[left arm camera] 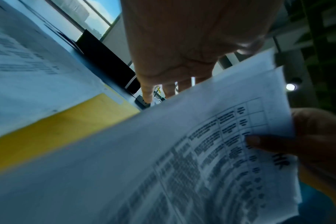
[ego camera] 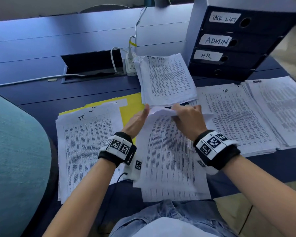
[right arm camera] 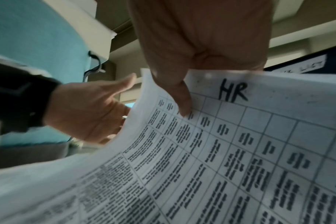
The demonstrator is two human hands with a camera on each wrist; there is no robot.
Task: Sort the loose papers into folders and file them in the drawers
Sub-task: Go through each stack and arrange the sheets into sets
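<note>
The right hand [ego camera: 186, 117] pinches the far edge of a loose sheet [right arm camera: 240, 151] headed "HR", lifted off the near-centre pile [ego camera: 169, 168]; the left hand [ego camera: 137, 122] is relaxed, fingers straight behind it. Piles read "IT" [ego camera: 85, 151], "TASK LIST" [ego camera: 167, 79], "HR" [ego camera: 232, 117]. Far right, 3 drawers [ego camera: 229, 41] say "TASK LIST", "ADMIN", "HR".

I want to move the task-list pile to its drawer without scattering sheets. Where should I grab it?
Probably by the near short edge of the task-list pile, coming from your side. That edge overhangs toward the hands, so fingers can slip under and the thumb clamp on top. The far corner sits against the power strip.
</note>
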